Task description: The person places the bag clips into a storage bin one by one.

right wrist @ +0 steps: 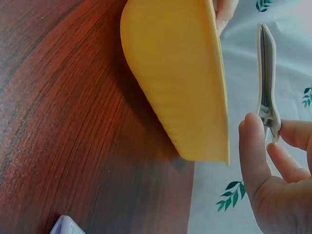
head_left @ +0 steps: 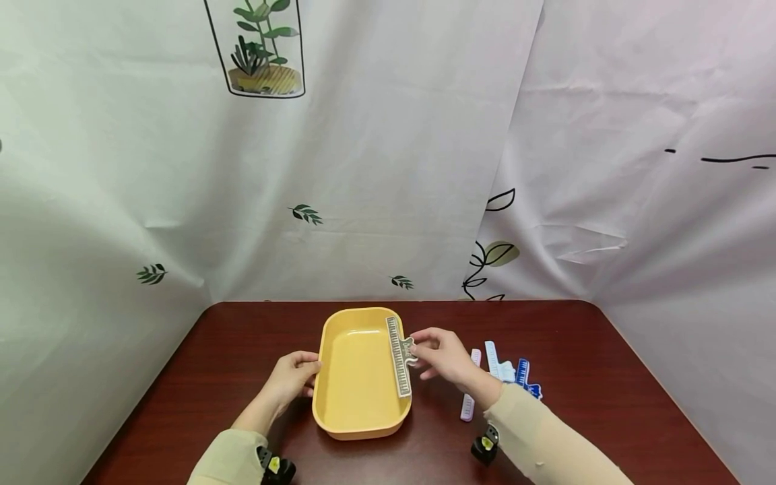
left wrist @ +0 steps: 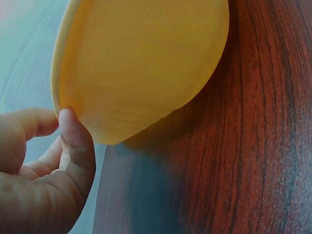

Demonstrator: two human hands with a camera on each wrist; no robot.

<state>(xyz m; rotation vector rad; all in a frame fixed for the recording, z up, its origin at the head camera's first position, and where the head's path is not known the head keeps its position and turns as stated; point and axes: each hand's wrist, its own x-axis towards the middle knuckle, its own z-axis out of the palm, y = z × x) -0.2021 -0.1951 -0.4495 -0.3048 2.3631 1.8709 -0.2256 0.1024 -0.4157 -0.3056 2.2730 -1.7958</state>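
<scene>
A yellow rectangular tray (head_left: 358,377) with rounded corners stands mid-table. On its left side my left hand (head_left: 285,382) pinches the rim between thumb and fingers; the left wrist view shows that thumb (left wrist: 73,129) against the tray's wall. My right hand (head_left: 447,357) holds a grey clip (head_left: 397,357) with a long, piano-key-patterned jaw by its handle end. In the head view the clip overlaps the tray's right rim. The right wrist view shows the clip (right wrist: 266,73) edge-on, its long jaws together, raised above the rim and apart from it.
Right of my right hand, a pink clip (head_left: 467,408), a light blue clip (head_left: 492,358) and a dark blue clip (head_left: 523,370) lie on the dark red wooden table (head_left: 612,417). Behind the table hangs a pale leaf-printed cloth (head_left: 364,168).
</scene>
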